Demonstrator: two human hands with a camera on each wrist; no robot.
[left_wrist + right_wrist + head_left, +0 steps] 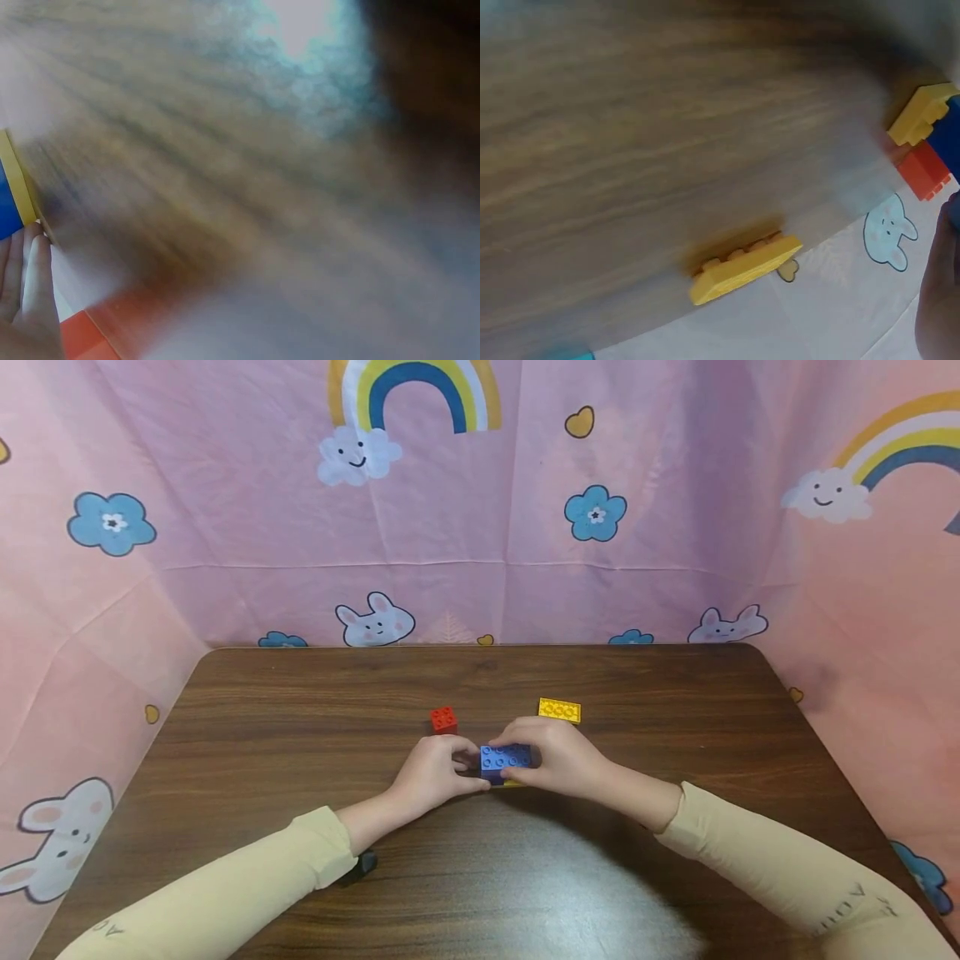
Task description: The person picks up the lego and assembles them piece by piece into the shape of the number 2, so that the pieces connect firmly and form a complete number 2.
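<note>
Near the middle of the table, my right hand [562, 756] pinches a blue toy brick [498, 762] between the thumb in front and the fingers behind. Under it sits a yellow brick [919, 116], mostly hidden in the head view; some of its studs show beside the blue one in the right wrist view. My left hand [435, 770] curls its thumb and fingers about the left end of this pair. In the left wrist view its fingertips [36, 234] touch the yellow brick's edge. Just behind the left hand stands a red brick [443, 720].
Behind the right hand, another yellow brick [559, 710] lies with its hollow underside up. A small black object [360, 867] is partly covered by the left sleeve. The brown wooden table [300, 710] meets a patterned pink cloth [465, 527] at the back and sides.
</note>
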